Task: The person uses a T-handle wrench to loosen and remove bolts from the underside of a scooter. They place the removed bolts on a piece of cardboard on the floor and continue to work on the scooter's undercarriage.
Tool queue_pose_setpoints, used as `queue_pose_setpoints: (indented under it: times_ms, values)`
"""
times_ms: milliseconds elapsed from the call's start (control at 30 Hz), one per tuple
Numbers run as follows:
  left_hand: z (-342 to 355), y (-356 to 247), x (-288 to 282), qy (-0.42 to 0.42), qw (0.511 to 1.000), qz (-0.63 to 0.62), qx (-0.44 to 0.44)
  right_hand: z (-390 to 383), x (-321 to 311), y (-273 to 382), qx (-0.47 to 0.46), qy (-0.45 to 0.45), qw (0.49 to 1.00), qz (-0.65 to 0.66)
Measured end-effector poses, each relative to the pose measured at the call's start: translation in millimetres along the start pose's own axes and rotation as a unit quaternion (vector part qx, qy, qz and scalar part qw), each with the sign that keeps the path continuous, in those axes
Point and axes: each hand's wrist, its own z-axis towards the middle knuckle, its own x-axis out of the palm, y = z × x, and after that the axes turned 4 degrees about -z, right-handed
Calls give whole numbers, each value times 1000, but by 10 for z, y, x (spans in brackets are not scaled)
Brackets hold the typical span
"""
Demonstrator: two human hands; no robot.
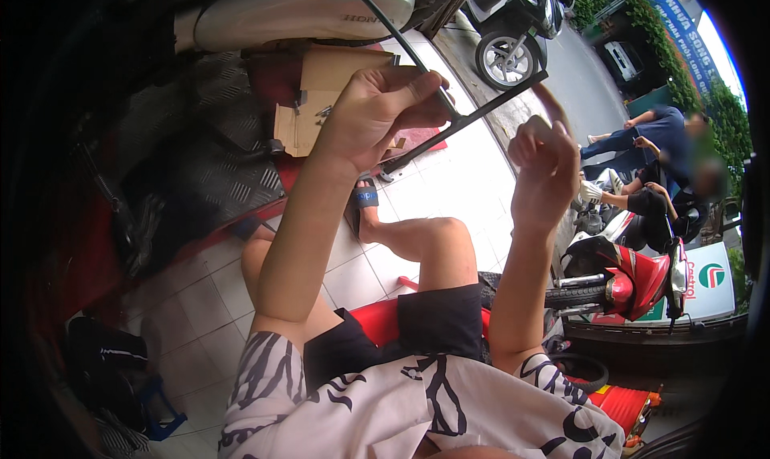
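left hand [375, 112] is pinching the T-wrench [499, 103] near its joint, right hand [544, 164] is pointing near one end, can't tell if gripping; looking stiff, heavyish, best held mid-joint

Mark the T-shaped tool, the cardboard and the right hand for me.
T-shaped tool [459, 123]: head view, where rod meets crossbar.
Cardboard [325, 75]: head view, bare upper part.
Right hand [547, 156]: head view, middle of the hand.

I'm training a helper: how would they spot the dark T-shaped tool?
Below the silver, rounded motorbike part, find the bare left hand. It grips the dark T-shaped tool, whose long crossbar sets it apart from small silvery pieces on brown cardboard.
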Motion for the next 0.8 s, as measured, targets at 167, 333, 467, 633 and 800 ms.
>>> queue_pose_setpoints:
  times_ms: [167, 333, 467, 633, 800]
  values:
    - [0, 16, 19, -15, 1000, 16, -2, -375, 458, 366, 102, 231, 968, -15]
    - [5, -44, -17, 16, 999, -26, 17, -512, 494, 137, 223, 255, 926, -164]
    - [11, -48, -30, -7, 1000, -15, 14, -437, 369, 143, 147, 127, 974, -118]
    - [5, -113, -91, 2, 1000, -9, 7, -481, 475, 268, 103, 342, 912, -203]
    - [24, -124, -95, -4, 1000, 0, 21, -477, 360, 111, 152, 182, 943, -235]
